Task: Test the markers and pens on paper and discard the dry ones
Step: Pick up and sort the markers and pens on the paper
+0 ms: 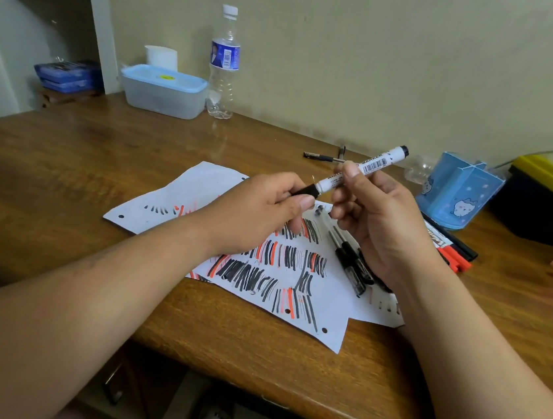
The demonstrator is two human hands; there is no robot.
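L grip (257, 210) pinches black cap (305, 190), R grip (384, 218) clamped on marker (366, 167), both over scribbled paper (180, 195)

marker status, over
Left hand pinches black cap, right hand holds marker barrel. Marker above paper, cap on. Pens lie on paper under right hand.

Paper (320, 328) lies on desk (101, 162); pens (352, 256) on it; bottle (223, 65) behind.
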